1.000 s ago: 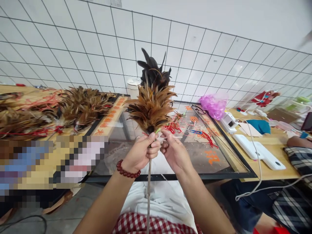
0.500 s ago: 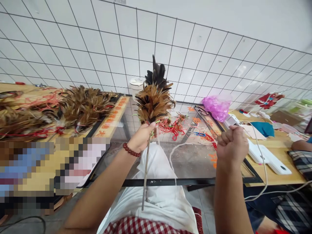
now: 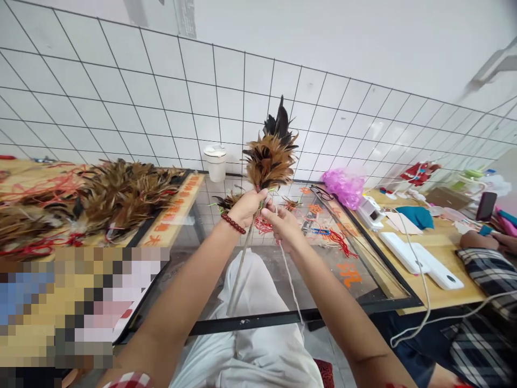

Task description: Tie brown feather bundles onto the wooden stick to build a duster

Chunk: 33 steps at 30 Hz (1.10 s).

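My left hand [image 3: 247,206], with a red bead bracelet on its wrist, is closed around a thin stick just under a bunch of brown and black feathers [image 3: 270,159] bound to its top. The stick [image 3: 239,268] runs down toward my lap. My right hand [image 3: 283,225] is right beside the left one, fingers pinched on a white string [image 3: 291,285] that hangs down from the binding point. Both hands are held up over a glass table top [image 3: 323,269].
Piles of brown feathers with red cords [image 3: 100,196] lie on the wooden table at left. A white cup [image 3: 215,163] stands by the tiled wall. A pink plastic bag [image 3: 345,186], white devices with cables [image 3: 420,258] and another person's arm [image 3: 480,242] are at right.
My right hand, pulled out to the right in a fist half a second ago, has come back next to the left hand. The feather bunch sits higher and slightly further right in view.
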Each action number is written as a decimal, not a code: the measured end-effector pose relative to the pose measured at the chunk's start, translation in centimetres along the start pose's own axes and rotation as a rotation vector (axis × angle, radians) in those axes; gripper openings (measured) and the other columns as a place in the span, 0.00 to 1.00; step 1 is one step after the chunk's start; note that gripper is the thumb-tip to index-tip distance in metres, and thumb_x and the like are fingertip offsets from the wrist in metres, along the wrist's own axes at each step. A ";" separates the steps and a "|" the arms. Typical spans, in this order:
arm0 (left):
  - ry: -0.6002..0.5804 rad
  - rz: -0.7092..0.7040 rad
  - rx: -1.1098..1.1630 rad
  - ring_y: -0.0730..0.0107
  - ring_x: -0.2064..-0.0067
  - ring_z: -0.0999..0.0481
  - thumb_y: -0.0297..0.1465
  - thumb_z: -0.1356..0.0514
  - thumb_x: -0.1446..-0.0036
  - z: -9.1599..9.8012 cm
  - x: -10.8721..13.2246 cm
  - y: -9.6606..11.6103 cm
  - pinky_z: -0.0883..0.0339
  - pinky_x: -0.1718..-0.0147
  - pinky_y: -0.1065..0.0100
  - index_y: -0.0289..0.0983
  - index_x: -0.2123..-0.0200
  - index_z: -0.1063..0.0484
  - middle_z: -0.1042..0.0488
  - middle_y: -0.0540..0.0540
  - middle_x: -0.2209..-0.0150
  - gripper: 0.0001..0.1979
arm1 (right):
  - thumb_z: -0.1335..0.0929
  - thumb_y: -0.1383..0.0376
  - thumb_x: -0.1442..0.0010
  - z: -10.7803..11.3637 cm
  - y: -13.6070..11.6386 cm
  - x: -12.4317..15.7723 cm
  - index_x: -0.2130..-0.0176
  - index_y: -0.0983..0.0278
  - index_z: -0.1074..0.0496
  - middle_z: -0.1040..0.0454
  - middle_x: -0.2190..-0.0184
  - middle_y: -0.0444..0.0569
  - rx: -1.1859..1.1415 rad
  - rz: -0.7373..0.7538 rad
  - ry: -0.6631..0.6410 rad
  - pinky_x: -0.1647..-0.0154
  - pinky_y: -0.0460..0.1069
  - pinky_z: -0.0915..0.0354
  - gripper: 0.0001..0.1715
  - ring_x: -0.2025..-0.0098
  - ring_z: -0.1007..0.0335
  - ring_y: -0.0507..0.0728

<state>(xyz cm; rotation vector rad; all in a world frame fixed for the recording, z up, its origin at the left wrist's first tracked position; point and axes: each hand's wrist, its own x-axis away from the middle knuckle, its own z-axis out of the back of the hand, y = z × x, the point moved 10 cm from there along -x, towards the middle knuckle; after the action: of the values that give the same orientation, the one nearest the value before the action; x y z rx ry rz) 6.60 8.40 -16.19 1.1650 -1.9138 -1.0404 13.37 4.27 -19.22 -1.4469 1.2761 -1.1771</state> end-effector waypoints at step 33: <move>0.260 0.218 0.232 0.75 0.77 0.30 0.26 0.52 0.34 8.6 5.7 -5.2 0.31 0.75 0.72 0.31 0.74 0.35 0.32 0.45 0.76 0.15 | 0.26 0.50 0.58 0.5 5.0 -0.1 0.71 0.65 0.32 0.53 0.87 0.31 0.089 -0.086 -0.277 0.85 0.43 0.67 0.23 0.85 0.66 0.43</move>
<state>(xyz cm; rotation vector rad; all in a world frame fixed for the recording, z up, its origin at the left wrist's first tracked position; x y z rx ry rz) -0.77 4.21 -24.08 1.1239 -1.9344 -0.5342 12.92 3.76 -24.22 -1.5498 0.9692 -1.0326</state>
